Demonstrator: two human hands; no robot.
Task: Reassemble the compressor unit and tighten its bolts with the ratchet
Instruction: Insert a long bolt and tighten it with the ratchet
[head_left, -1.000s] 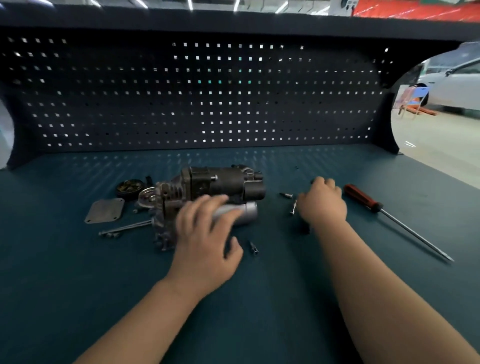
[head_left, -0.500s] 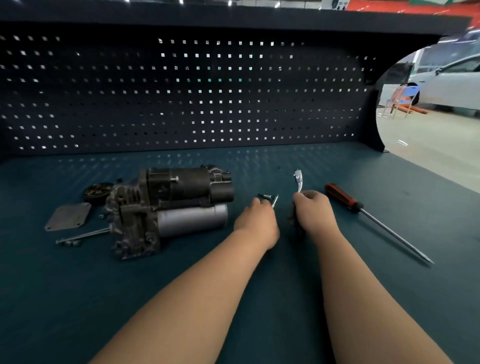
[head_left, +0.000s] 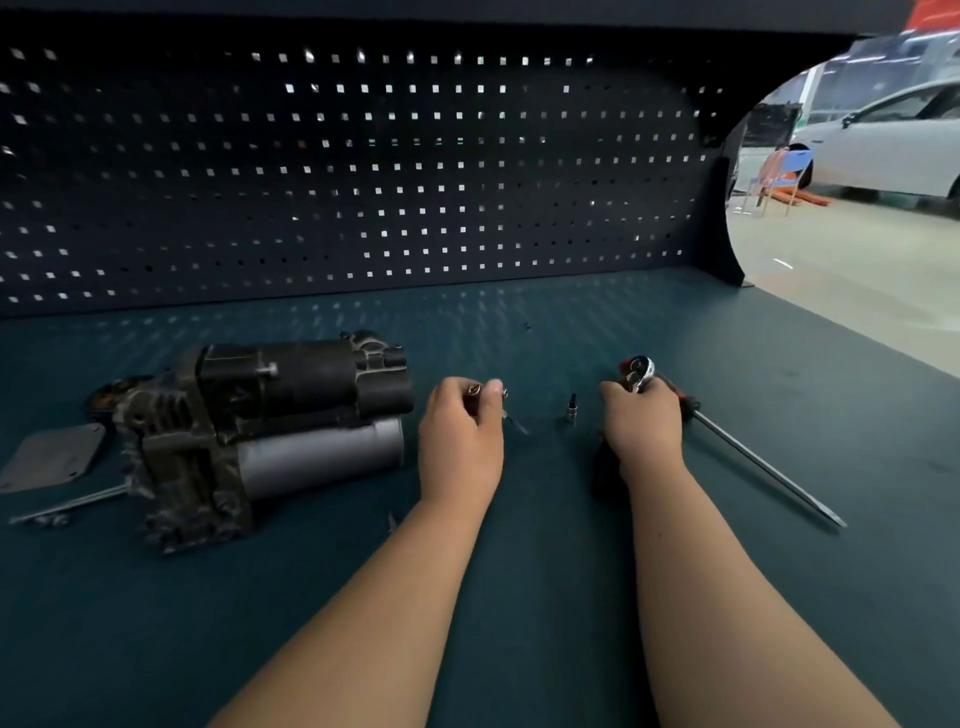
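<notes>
We log the compressor unit (head_left: 270, 431) lying on the bench (head_left: 545, 597), just left of our left grip (head_left: 460, 431); that grip pinches a small metal piece (head_left: 475, 389), too small to identify; right grip (head_left: 644, 421) grasps the ratchet (head_left: 638, 371), head raised; a socket bit (head_left: 571, 410) stands between the grips; screwdriver (head_left: 769, 467) lies just right.

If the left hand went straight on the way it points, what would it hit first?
Way looks free: left hand points up the bench, right of the compressor; next in line is the pegboard, though depth is unclear.
</notes>
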